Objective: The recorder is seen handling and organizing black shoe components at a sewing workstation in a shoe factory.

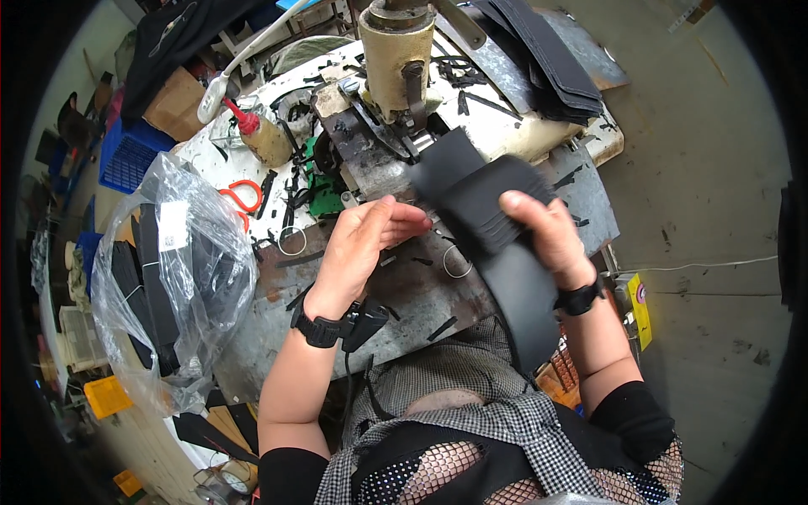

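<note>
My right hand (551, 236) is closed on a stack of black flat pieces (492, 202), thumb on top of their fanned, rounded ends. One long smooth strip of the stack hangs down toward my lap, and the far end is blurred close to the sewing machine's (396, 67) needle area. My left hand (362, 244) has its fingers stretched out toward the stack, a small gap away, with nothing visible in it. Beneath both hands lies the worn metal work surface (396, 295), scattered with black scraps.
Left of the machine stand a bottle with a red cap (265, 139) and orange-handled scissors (244, 195). A clear plastic bag (181, 278) with black pieces lies at the left. Another black stack (547, 59) rests at the back right. A blue crate (135, 156) stands farther left.
</note>
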{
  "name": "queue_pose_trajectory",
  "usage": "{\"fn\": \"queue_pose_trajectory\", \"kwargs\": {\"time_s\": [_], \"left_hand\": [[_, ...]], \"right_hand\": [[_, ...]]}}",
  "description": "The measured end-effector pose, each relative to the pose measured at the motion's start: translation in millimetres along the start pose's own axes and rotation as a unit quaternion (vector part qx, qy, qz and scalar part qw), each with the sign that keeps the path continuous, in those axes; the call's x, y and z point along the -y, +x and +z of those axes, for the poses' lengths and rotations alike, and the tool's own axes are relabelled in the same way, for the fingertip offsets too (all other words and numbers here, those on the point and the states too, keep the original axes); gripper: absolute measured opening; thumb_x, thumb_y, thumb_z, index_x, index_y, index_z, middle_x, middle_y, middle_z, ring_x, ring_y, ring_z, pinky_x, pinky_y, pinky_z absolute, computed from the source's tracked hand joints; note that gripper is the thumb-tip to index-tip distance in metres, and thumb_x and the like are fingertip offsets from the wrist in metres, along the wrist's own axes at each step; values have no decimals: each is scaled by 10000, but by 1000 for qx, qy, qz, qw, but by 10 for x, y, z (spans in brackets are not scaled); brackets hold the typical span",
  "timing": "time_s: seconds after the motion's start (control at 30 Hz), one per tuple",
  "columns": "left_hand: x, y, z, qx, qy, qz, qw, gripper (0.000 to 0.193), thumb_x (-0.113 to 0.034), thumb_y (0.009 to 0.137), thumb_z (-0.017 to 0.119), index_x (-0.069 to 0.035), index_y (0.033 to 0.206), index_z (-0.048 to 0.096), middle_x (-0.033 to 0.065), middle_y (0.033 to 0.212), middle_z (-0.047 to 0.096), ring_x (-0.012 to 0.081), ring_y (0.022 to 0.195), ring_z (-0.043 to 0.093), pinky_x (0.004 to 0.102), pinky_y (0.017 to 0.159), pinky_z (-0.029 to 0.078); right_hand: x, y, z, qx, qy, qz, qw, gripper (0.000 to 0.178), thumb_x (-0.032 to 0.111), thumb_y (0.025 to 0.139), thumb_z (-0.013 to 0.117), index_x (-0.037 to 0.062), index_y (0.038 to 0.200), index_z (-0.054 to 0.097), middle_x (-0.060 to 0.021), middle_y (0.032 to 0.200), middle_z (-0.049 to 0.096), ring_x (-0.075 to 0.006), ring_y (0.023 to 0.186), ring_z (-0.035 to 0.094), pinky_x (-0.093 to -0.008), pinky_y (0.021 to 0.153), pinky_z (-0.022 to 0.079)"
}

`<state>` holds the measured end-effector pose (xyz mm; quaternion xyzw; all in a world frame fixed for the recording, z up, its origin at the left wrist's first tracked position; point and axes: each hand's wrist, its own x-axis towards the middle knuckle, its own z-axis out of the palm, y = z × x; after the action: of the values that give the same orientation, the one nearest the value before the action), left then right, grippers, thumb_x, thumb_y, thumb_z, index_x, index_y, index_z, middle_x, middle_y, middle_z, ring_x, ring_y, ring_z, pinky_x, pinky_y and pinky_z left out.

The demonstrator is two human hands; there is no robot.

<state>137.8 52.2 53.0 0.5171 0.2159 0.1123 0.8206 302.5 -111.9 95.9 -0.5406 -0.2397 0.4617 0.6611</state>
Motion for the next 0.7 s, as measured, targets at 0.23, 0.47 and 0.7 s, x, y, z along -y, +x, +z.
{"fn": "queue_pose_trajectory", "kwargs": {"time_s": [0.23, 0.47, 0.7], "left_hand": [[-72, -183, 133, 121, 299, 324, 889, 634, -413, 858, 593, 58, 1265, 470, 197, 1350, 436, 294, 1298, 383, 381, 1053, 299], [536, -181, -157, -165, 127, 105, 972, 248, -152, 970, 459, -2, 1133, 569, 150, 989, 575, 221, 918, 550, 299, 807, 429], [341, 24, -62, -197, -100, 16, 975, 279, -185, 968, 466, 50, 1052, 591, 101, 990, 603, 149, 889, 561, 280, 805, 444]], "right_hand": [[164, -392, 100, 40, -57, -2, 998, 390, 141, 838, 672, 1, 1178, 542, -60, 1032, 641, -131, 931, 601, -288, 823, 491], [-231, -136, 239, 113, 61, 114, 985, 289, 175, 902, 602, -4, 1127, 571, -46, 1012, 643, -97, 901, 593, -252, 811, 485], [-171, 2, 192, 64, 102, 90, 989, 272, 155, 878, 592, 5, 1104, 574, -39, 977, 641, -99, 869, 599, -255, 794, 487]]}}
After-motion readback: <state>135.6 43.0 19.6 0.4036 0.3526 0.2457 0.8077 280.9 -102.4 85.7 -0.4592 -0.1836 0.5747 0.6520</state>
